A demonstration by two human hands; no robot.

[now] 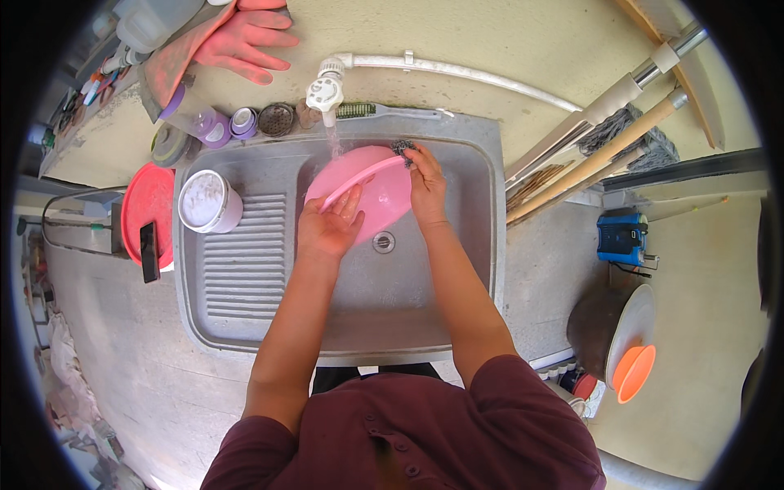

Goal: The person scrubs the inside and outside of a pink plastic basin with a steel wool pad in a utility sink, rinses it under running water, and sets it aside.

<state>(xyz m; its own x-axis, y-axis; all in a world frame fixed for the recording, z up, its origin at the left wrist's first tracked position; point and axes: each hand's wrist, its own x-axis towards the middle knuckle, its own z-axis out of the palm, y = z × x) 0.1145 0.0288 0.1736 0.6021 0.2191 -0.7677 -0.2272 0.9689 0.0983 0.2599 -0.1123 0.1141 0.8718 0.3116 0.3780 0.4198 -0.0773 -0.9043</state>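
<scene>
A pink plastic basin (384, 211) is held tilted on its side over the bowl of a grey laundry sink (416, 337). My left hand (334, 226) grips its rim at the lower left, thumb and fingers on either side. At the upper right of the rim, my right hand (426, 180) pinches a dark metal scouring pad (403, 147) against the edge. Water runs from a white tap (325, 94) onto or just behind the basin's far side. The sink drain (383, 242) shows below the basin.
A white tub (210, 201) stands on the ribbed drainboard (245, 263). Along the back ledge lie a brush (386, 112), a strainer cup (275, 119) and a purple-capped bottle (199, 119). A phone (149, 252) rests on a red lid (150, 208) at left; wooden poles (600, 156) lean at right.
</scene>
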